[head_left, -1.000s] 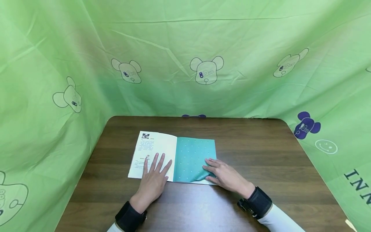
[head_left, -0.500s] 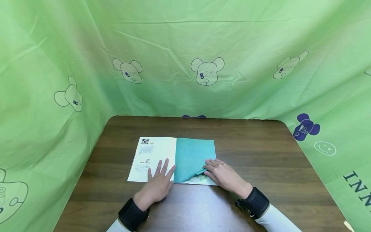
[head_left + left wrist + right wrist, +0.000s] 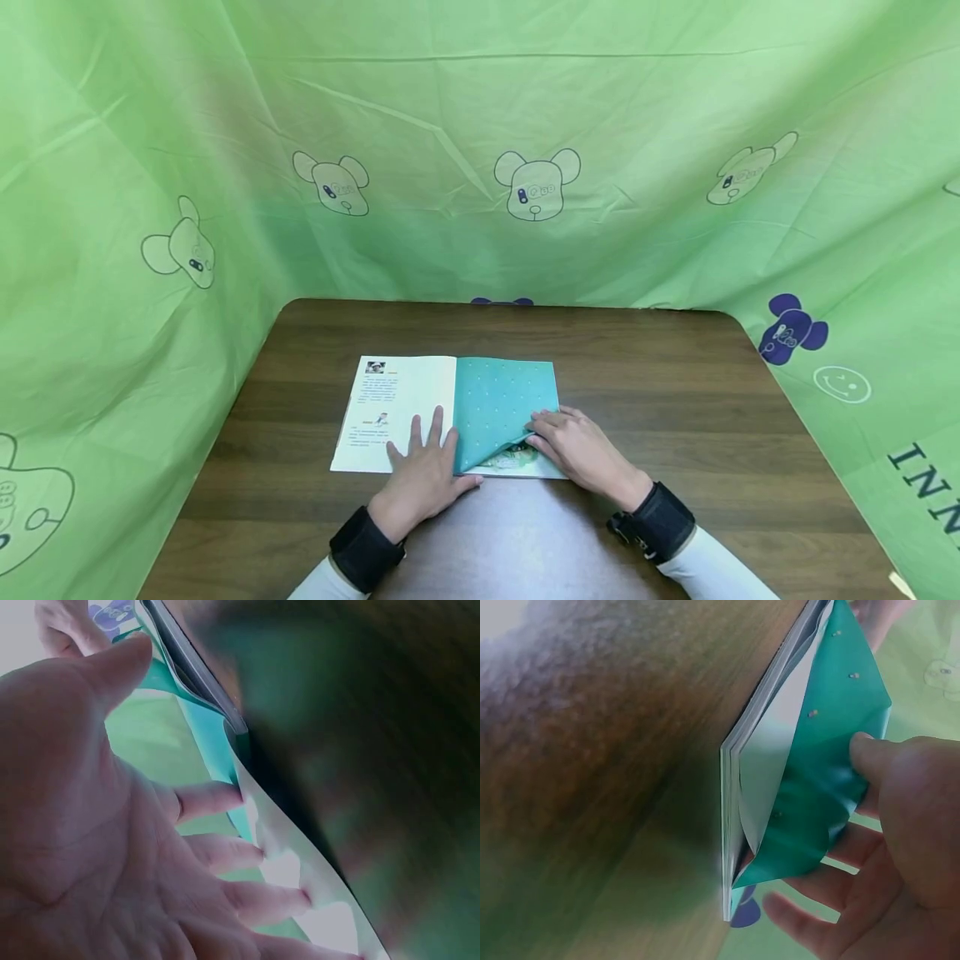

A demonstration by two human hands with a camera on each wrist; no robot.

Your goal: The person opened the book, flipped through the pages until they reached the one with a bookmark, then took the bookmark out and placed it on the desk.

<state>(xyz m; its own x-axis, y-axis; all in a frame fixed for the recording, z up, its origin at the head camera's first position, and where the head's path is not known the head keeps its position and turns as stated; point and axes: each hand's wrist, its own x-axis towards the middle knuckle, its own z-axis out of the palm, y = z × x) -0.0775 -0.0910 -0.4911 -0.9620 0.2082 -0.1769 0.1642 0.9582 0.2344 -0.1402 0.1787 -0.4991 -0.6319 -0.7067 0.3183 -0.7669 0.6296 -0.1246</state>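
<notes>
An open book (image 3: 405, 383) lies on the table, its left page white with blue text and small pictures. The right-hand teal page (image 3: 501, 396) has pale dots, and its near corner is lifted, baring a green-and-white picture (image 3: 513, 457) beneath. My left hand (image 3: 426, 482) rests on the lower left page with fingers spread, its thumb reaching right along the book's near edge. With thumb and fingers, my right hand (image 3: 585, 450) pinches the teal page near its outer lower corner. In the right wrist view the thumb (image 3: 870, 754) lies on the teal side and the page bows away from the stack.
The brown wooden table (image 3: 637, 358) has rounded far corners. Behind it and along both sides hangs a green curtain (image 3: 427, 100) printed with bear heads. Black bands (image 3: 365, 550) circle both wrists, over pale sleeves.
The left hand has slid toward the near edge and right, its thumb now spread. The teal page's corner has risen further in the right hand, showing more of the picture below.
</notes>
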